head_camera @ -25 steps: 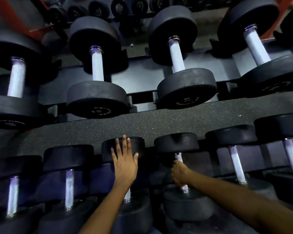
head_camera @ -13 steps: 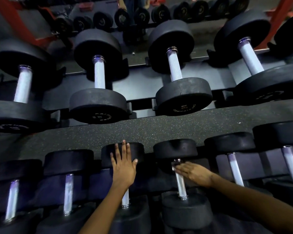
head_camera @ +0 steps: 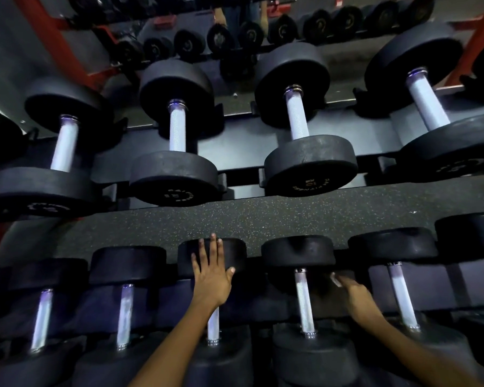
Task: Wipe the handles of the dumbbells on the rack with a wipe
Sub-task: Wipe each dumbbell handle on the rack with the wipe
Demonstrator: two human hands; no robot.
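the left hand (head_camera: 211,277) lay flat on a dumbbell head (head_camera: 235,254); the right hand (head_camera: 351,293) pinched a pale wipe (head_camera: 334,279) between two handles, touching neither.

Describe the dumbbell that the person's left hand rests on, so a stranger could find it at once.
Find the lower row of the rack, nearest the camera. The dumbbell is third from the left there. Unlike its neighbours, a flat left hand covers its far weight.

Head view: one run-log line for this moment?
left hand flat on dumbbell head | right hand between lower-row handles, pale wipe at fingertips | handle untouched
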